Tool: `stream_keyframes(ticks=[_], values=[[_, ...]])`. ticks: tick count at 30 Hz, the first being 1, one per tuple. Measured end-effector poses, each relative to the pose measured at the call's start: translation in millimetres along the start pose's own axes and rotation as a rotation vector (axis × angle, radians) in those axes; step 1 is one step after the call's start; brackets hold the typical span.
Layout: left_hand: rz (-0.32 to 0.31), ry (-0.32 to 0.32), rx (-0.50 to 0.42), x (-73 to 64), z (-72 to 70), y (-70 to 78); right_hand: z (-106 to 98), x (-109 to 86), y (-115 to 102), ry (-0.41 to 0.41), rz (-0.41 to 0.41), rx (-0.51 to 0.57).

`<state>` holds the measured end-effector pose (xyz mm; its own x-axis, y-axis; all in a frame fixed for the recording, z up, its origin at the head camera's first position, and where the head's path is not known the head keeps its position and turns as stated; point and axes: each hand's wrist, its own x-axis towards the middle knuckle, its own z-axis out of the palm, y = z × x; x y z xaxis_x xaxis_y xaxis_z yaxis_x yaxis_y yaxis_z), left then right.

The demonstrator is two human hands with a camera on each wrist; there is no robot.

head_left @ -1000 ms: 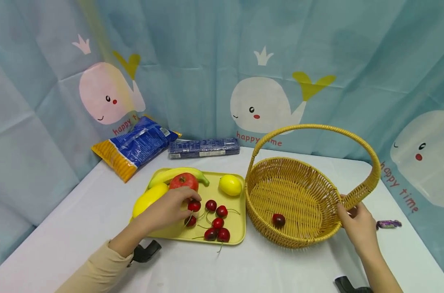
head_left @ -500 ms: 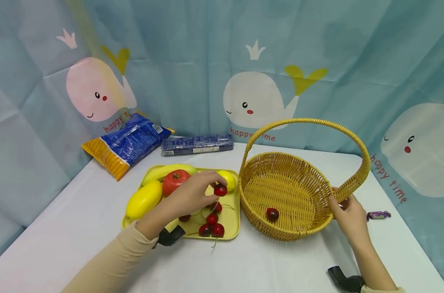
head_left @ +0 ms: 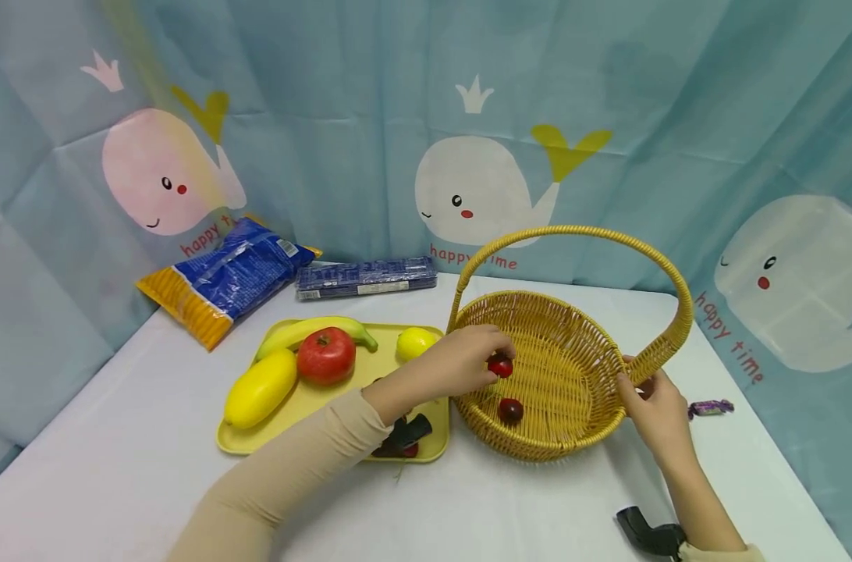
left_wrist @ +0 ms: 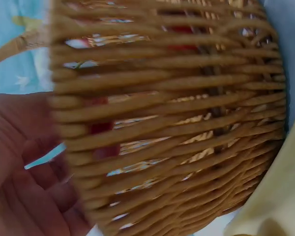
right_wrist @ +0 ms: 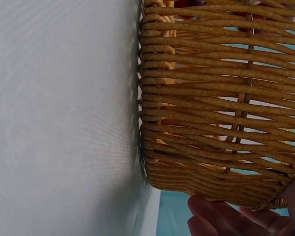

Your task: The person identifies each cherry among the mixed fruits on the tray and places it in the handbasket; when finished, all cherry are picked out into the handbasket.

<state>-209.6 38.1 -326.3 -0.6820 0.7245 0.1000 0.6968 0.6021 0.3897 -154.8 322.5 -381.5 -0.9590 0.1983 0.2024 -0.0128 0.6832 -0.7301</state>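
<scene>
My left hand (head_left: pixel 471 361) reaches over the near-left rim of the wicker basket (head_left: pixel 559 390), pinching a red cherry (head_left: pixel 499 366) above its floor. A darker cherry (head_left: pixel 510 410) lies inside the basket. In the left wrist view, the basket's weave (left_wrist: pixel 167 108) partly covers the left hand (left_wrist: pixel 19 162). My right hand (head_left: pixel 658 406) grips the basket's right rim at the foot of the handle, thumb inside; the right wrist view has its fingers (right_wrist: pixel 211 216) against the outer wall. Other cherries on the yellow tray (head_left: pixel 370 371) are mostly hidden behind the left forearm and wrist camera.
A banana (head_left: pixel 314 331), a red apple-like fruit (head_left: pixel 326 356), a yellow oval fruit (head_left: pixel 260 389) and a lemon (head_left: pixel 415 343) lie on the tray. Behind are a blue-and-orange snack bag (head_left: pixel 229 273) and a blue packet (head_left: pixel 366 278). A purple-wrapped candy (head_left: pixel 711 408) lies right of the basket.
My left hand has picked a cherry off the tray and carried it rightward over the lemon's side into the basket's opening. The right hand keeps its hold on the rim.
</scene>
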Motion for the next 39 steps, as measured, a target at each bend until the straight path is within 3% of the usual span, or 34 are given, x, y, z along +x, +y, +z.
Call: stream_keyframes(ticks=[8,14,17,21,25,31,35,39], values=[[-0.116,-0.135,0.117,34.0,21.6,-8.1,2,-2.2,0,0.019,-0.006,0.008],[-0.167,-0.234,0.243,38.2,41.7,-14.4,7,-3.5,0,0.01,-0.003,0.01],[-0.174,-0.258,0.243,35.0,39.3,-12.0,9,-2.8,2,0.014,-0.005,0.015],[-0.152,-0.231,0.219,23.8,19.0,-4.6,8,0.1,8,0.027,0.007,0.002],[-0.108,-0.156,0.172,1.3,-12.8,2.8,4,2.7,13,0.03,0.009,-0.008],[-0.15,-0.041,0.042,-58.8,-51.6,-6.1,-1,1.5,11,0.019,0.022,-0.016],[-0.235,0.03,-0.052,-107.7,-55.6,-27.7,-1,2.9,12,0.017,0.022,-0.031],[-0.309,0.098,-0.156,-154.4,-45.4,-51.8,0,3.7,10,0.009,0.02,-0.02]])
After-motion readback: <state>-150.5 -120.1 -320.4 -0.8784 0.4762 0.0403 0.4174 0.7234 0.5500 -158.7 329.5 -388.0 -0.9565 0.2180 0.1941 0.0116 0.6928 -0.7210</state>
